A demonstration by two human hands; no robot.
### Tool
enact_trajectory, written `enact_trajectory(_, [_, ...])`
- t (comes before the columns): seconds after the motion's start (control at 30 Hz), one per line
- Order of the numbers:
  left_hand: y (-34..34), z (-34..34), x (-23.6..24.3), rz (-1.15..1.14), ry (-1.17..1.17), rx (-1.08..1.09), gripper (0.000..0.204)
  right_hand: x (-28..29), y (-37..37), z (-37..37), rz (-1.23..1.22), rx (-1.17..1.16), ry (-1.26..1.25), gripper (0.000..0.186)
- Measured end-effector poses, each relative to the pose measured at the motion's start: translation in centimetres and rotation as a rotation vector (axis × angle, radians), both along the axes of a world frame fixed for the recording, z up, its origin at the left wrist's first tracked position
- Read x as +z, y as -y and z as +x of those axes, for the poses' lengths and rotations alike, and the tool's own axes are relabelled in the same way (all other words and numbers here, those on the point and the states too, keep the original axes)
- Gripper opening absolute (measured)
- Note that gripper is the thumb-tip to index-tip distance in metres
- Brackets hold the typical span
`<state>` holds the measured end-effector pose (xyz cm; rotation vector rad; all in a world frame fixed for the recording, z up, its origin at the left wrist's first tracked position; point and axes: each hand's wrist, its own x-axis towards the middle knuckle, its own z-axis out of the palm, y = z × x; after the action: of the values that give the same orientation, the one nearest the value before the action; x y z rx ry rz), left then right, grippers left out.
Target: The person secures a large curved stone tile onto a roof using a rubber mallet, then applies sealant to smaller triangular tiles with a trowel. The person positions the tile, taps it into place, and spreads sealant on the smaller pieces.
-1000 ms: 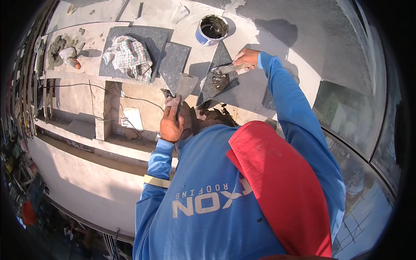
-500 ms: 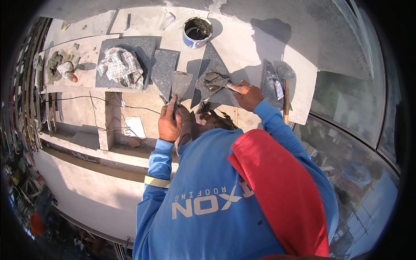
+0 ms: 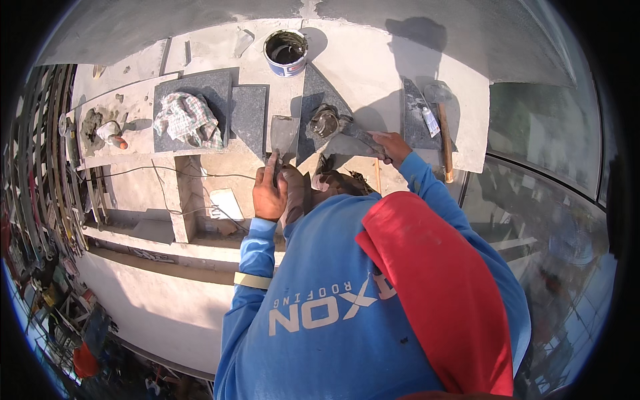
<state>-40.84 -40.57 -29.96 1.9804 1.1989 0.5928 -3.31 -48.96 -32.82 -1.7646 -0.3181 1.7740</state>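
Note:
My left hand [image 3: 270,193] is closed around the handle of a putty knife [image 3: 285,132], its wide grey blade pointing away from me. My right hand [image 3: 393,148] grips a second putty knife [image 3: 350,145], whose blade angles left over the near part of a pointed dark stone tile [image 3: 320,87]. Between the two blades, a lump of wet grey paste [image 3: 325,122] sits on that tile. Beyond it stands an open tub [image 3: 285,53] with dark paste coating its inside.
Left of the knives, a checked cloth [image 3: 189,120] lies on dark tiles [image 3: 248,113]. An orange-handled tool [image 3: 119,141] rests by wet mortar. At right are a hammer [image 3: 445,140] and small tube [image 3: 430,122]. A cable [image 3: 150,168] crosses the recess below the ledge.
The right putty knife has moved off the paste to its near side, and the lump now stands by itself on the tile. The left hand still holds its knife. The view has shifted slightly.

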Motion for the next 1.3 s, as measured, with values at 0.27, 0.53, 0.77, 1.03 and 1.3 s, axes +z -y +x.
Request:
enact_trajectory(0.27, [-0.5, -0.1, 0.2, 0.038, 0.031, -0.024, 0.055, -1.3, -1.4, -6.7, 0.147, -0.088, -0.236, 0.046])
enact_trajectory(0.53, [-1.1, -0.5, -0.4, 0.041, 0.043, 0.009, 0.056, 2.9, -2.7, -6.2, 0.48, 0.664, 1.041, 0.045])
enact_trajectory(0.77, [0.0, -1.0, -0.7, -0.011, 0.003, 0.072, 0.056, 3.4, -4.1, -5.7, 0.314, 0.795, 1.015, 0.045])
enact_trajectory(1.03, [1.4, -0.8, -0.6, 0.052, 0.017, 0.026, 0.057, 3.6, -6.4, -5.4, 0.378, 0.74, 1.045, 0.044])
enact_trajectory(1.3, [0.5, 0.3, -0.5, 0.035, 0.006, -0.007, 0.055, 2.0, -1.7, -2.3, 0.485, 0.388, 0.601, 0.044])
